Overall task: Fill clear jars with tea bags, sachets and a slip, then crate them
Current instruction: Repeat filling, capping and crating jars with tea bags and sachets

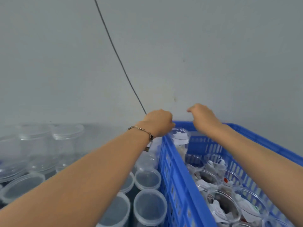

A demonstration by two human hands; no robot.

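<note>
A filled jar (pixel 180 138) is held at the far corner of the blue crate (pixel 172 169); left hand (pixel 158 122) and right hand (pixel 205 119) fingers are curled, but their grip cannot be told

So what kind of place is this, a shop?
Probably a packing workroom, not a shop: a blue crate of filled jars, many empty jars beside it, and a bare wall.

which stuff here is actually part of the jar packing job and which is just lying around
Part of the job:
- filled jar at the far corner of the blue crate, left hand on it
- right hand above the crate
- filled jars in the crate
- empty clear jars left of the crate

Just there:
- bracelet
- dark cable on the wall
</note>
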